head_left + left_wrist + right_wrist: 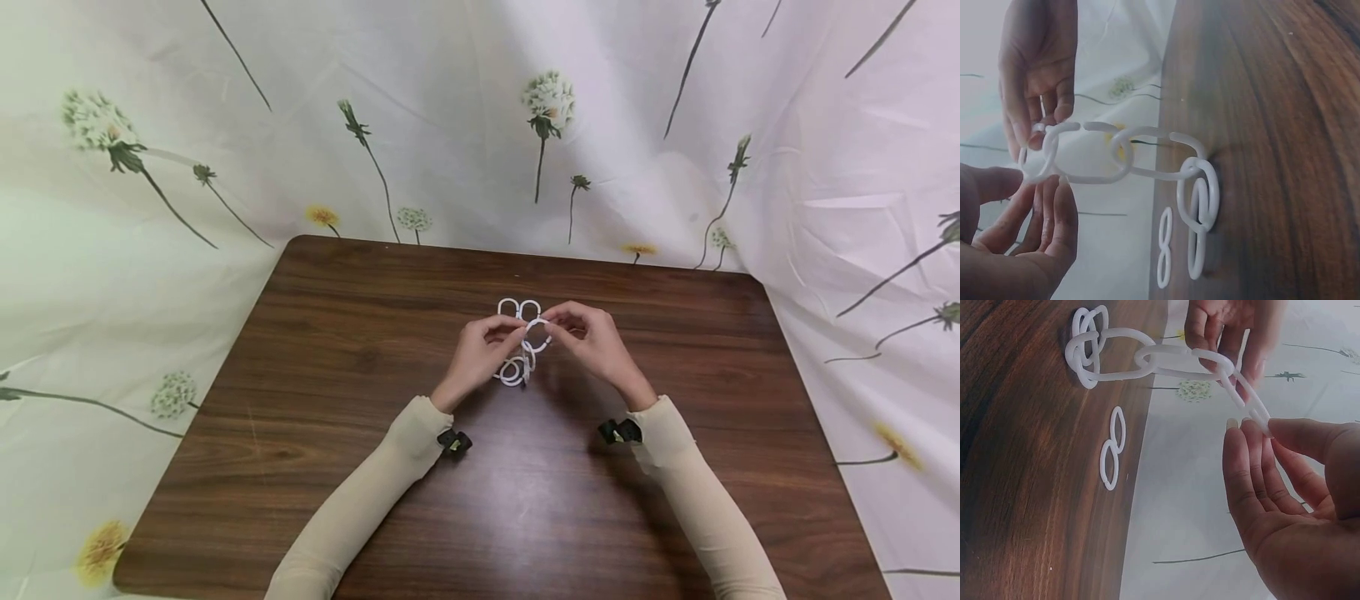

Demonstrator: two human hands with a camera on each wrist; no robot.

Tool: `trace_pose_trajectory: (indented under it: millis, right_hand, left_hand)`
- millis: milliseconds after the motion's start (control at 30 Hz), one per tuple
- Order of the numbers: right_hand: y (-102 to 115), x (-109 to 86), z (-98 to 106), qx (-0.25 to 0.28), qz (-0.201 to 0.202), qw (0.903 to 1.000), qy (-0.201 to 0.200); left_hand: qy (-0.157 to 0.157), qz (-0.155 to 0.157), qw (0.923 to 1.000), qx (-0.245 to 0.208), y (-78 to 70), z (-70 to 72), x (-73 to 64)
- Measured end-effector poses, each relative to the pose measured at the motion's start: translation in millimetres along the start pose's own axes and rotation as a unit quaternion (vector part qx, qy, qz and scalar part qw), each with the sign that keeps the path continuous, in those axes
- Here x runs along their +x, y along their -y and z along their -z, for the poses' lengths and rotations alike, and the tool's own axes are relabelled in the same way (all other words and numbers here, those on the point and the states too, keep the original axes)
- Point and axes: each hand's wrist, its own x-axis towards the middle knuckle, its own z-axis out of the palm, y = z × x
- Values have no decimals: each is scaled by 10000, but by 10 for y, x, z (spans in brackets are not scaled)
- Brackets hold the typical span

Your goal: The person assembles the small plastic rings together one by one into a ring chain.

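Item 1. Left hand (480, 348): thumb and fingertips pinching one end of a white ring.
Item 2. Right hand (596, 337): grasping the same ring at the opposite side, thumb against fingertips.
Item 3. Held ring (1261, 412): white, smooth, oval, raised above the table between the two hands.
Item 4. Second ring (1172, 349): white, threaded through the held ring, with a narrow split in its loop (plain to see from both wrists).
Item 5. Third ring (1125, 332): white, linked to the second ring and leading down to the bunch.
Item 6. Bunch of rings (1075, 353): white, interlinked, at the chain's lower end, on the person's side of the grip; exact count hidden by overlap.
Item 7. Pair of rings (508, 301): white, apart from the chain, lying flat just beyond the hands; whether linked or merely overlapping cannot be told.
Item 8. Wrist devices (454, 442), two, black, one at each cuff; each bears a small pale mark, too small to read.
Item 9. Sleeves (360, 504): cream, long.
Item 10. Table (315, 333): dark brown wood grain, rounded corners.
Item 11. Cloth (450, 50): white, hung behind and beside the table, printed with dandelions in white and yellow.
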Motion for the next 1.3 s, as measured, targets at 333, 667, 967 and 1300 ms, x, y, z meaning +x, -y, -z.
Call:
trace_pose_trajectory:
  millis: [333, 667, 967, 1300]
  right_hand:
    - [-30, 29, -20, -69, -59, 9999, 96]
    - [-111, 145, 3, 389, -184, 9988, 223]
    - [-400, 370, -17, 173, -291, 9993, 137]
    - [-594, 554, -88, -209, -422, 9985, 265]
  left_hand:
    - [97, -2, 9999, 103, 8, -13, -4]
    - [-92, 94, 9999, -15, 38, -10, -54]
    - [-110, 237, 9996, -55, 25, 13, -77]
    - [-203, 234, 9995, -56, 56, 38, -96]
